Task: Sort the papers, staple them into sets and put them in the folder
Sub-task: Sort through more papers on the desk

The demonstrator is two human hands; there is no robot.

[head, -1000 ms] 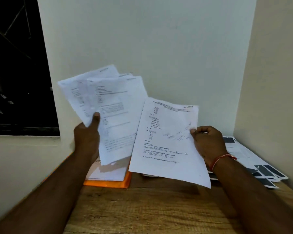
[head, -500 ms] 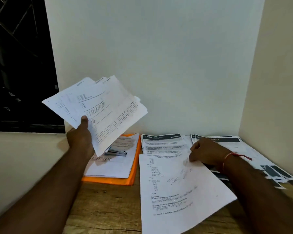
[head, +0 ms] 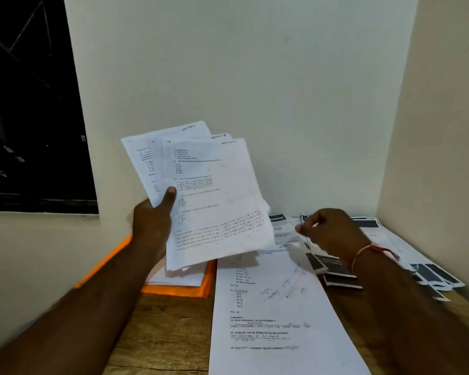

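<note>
My left hand (head: 153, 224) grips a fanned stack of several printed sheets (head: 209, 190), held up above the table, thumb on the front page. A single printed sheet (head: 276, 315) with maths questions lies flat on the wooden table (head: 160, 334) in front of me. My right hand (head: 326, 231) hovers above the back of that sheet, blurred, fingers loosely curled, holding nothing. An orange folder (head: 201, 289) lies at the left with white pages on it, mostly hidden behind the held stack. The stapler is hidden.
Sheets with black header bars (head: 428, 269) are spread across the right side of the table up to the side wall (head: 431, 158). More such pages (head: 280, 228) lie at the back. A dark window (head: 30, 104) is at the left.
My right hand let go of the single sheet, which now lies flat on the table, and lifted away. My left hand swung the held stack right and more upright.
</note>
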